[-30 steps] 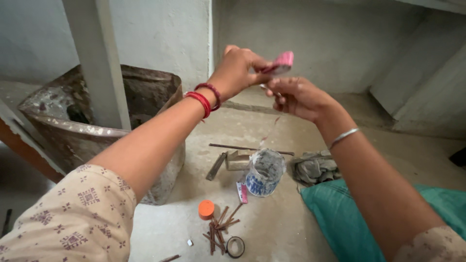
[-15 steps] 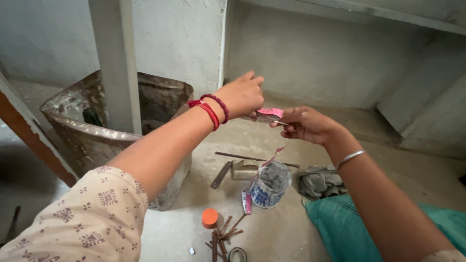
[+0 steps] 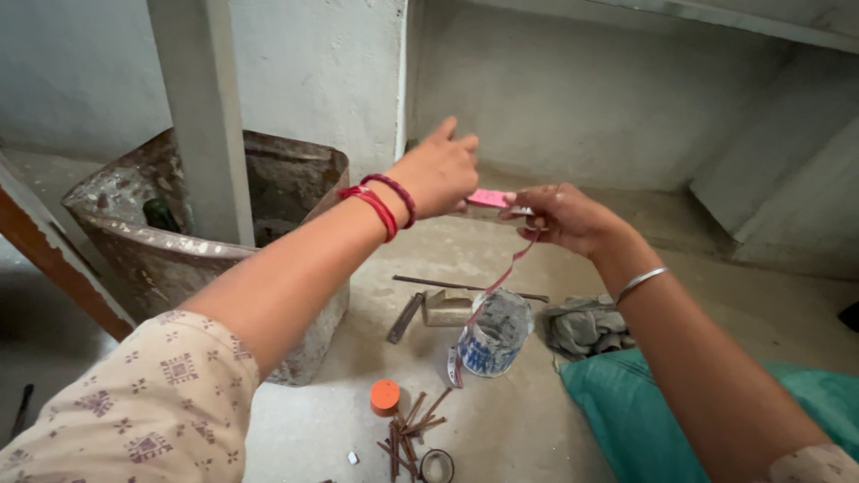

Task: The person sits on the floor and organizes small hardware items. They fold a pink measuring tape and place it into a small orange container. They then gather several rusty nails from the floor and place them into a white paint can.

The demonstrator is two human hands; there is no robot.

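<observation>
My left hand (image 3: 440, 173), with red bangles on the wrist, pinches one end of a small pink packet (image 3: 489, 199) held in the air. My right hand (image 3: 564, 217), a silver bangle on its wrist, grips the packet's other end. A thin pink strip (image 3: 490, 290) hangs from the packet down to the floor beside a dusty blue-and-white tin (image 3: 494, 333).
A battered metal bin (image 3: 170, 250) stands at the left behind a white post (image 3: 204, 116). On the floor lie an orange cap (image 3: 385, 394), several rusty nails (image 3: 407, 429), a small ring (image 3: 436, 465), a metal rod (image 3: 447, 287), a grey rag (image 3: 582, 326) and a teal sack (image 3: 644, 402).
Both hands have come down from high in the air to chest level. The pink strip now hangs longer, reaching the floor by the tin.
</observation>
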